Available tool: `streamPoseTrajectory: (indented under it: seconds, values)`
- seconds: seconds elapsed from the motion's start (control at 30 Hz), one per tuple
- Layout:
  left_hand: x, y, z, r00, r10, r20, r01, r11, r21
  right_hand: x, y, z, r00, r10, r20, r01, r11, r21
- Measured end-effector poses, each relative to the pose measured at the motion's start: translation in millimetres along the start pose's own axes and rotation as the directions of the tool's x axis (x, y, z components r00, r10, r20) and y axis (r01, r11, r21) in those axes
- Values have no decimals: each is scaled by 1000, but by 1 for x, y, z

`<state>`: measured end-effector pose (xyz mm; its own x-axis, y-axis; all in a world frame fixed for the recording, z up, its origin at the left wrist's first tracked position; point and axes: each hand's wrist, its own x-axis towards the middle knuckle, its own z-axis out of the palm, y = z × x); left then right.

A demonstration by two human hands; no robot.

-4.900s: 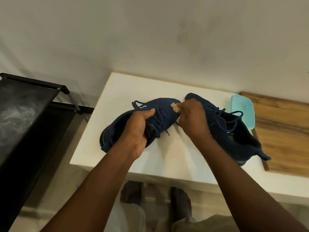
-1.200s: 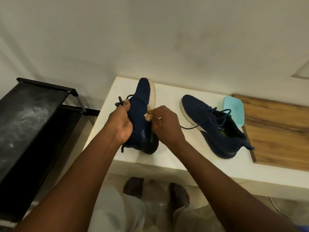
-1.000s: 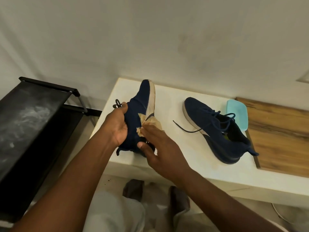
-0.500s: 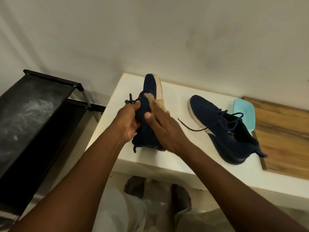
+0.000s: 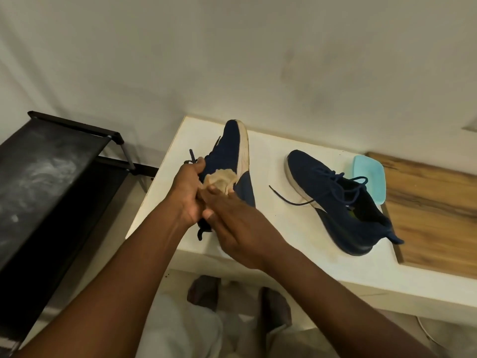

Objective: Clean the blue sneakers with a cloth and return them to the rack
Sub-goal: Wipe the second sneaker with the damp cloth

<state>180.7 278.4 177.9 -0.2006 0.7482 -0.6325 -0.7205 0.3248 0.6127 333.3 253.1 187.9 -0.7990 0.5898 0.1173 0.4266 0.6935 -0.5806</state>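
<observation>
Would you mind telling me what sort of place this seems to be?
Likely a home entryway or utility corner: a black shoe rack stands beside a white table against a plain painted wall.

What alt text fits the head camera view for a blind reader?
A left hand holds a blue sneaker on edge at a table while the right hand presses a tan cloth to it; the second sneaker sits nearby.
</observation>
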Motion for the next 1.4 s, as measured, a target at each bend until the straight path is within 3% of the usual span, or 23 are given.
streamPoseTrajectory:
  seconds: [0.1, 0.17, 0.27, 0.37, 0.43, 0.53, 0.63, 0.73, 0.83, 0.97, 1.1, 1.3, 1.4]
  values:
    - [-2, -1, 5, 999, 19, 27, -18, 999, -49, 9, 26, -8, 971, 90, -220, -103, 994, -49]
    - [-1, -3, 9, 998, 35, 48, -31, 998, -63, 24, 39, -18, 942, 193, -274, -210, 977, -34]
    - [-2, -3, 9, 996, 46, 72, -42, 998, -56, 33, 35, -14, 959, 224, -171, -251, 955, -157]
    - [-3, -1, 4, 997, 21, 73, -17, 998, -62, 10, 13, 1, 991, 135, -8, -132, 948, -291]
    - [-3, -1, 3, 999, 7, 45, -5, 998, -63, -10, 10, 6, 985, 151, 78, -110, 916, -386]
    - [-6, -3, 9, 998, 16, 57, -13, 999, -44, -8, 26, -6, 953, 300, 39, -256, 869, -425]
    - [-6, -7, 14, 996, 41, 73, -40, 999, -12, 18, 37, -9, 932, 361, 24, -334, 884, -326]
    - [-6, -5, 6, 998, 38, 40, -38, 999, -14, 21, 27, 0, 970, 234, 69, -208, 941, -268]
    - [-7, -2, -2, 1000, 26, -3, -26, 999, -45, -7, 17, 2, 979, 145, 145, -86, 932, -352]
    - [-10, -5, 6, 1000, 24, 1, -24, 999, -41, -11, 32, -16, 953, 279, 120, -200, 875, -440]
    - [-10, -10, 15, 1000, 25, 15, -25, 1000, -1, 23, 47, -21, 917, 387, 90, -337, 877, -342]
    - [-15, -7, 8, 999, 2, -43, -4, 998, -60, -29, 9, -10, 970, 157, 188, -83, 932, -352]
    - [-21, -9, 15, 999, 0, -34, -2, 998, -55, -49, 18, -12, 973, 196, 122, -125, 892, -435]
